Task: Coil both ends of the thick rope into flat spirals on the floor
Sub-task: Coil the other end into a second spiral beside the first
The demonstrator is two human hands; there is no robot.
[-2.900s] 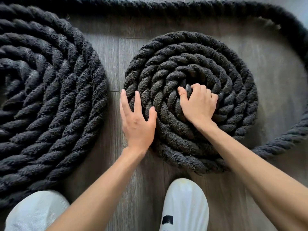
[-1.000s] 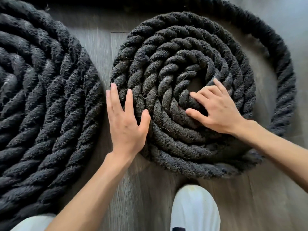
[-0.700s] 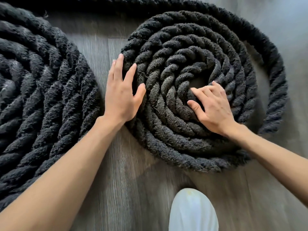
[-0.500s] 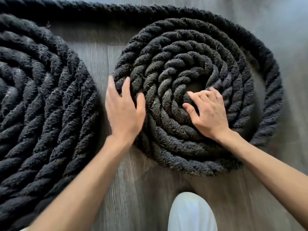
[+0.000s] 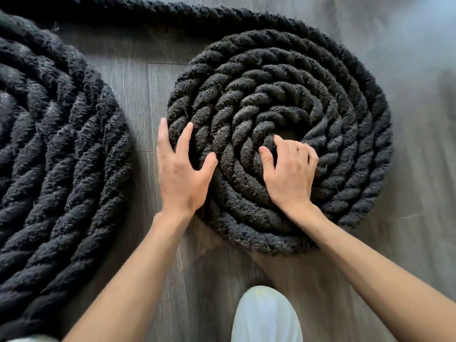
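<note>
Rope (image 5: 345,119) under seemingly curled right hand (image 5: 288,174)

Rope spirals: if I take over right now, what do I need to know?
Left hand: fingers straight, pressing the outer edge of the right spiral.
Right hand: fingers curled on its innermost turns.
Left spiral lies flat on the floor, partly out of view; linking rope runs along the top.
Done: both ends coiled.
Left: probably snug up the open centre of the right spiral.

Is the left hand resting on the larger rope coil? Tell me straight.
No, the left hand lies spread against the outer edge of the smaller rope spiral, with floor between it and the larger rope coil.
</note>
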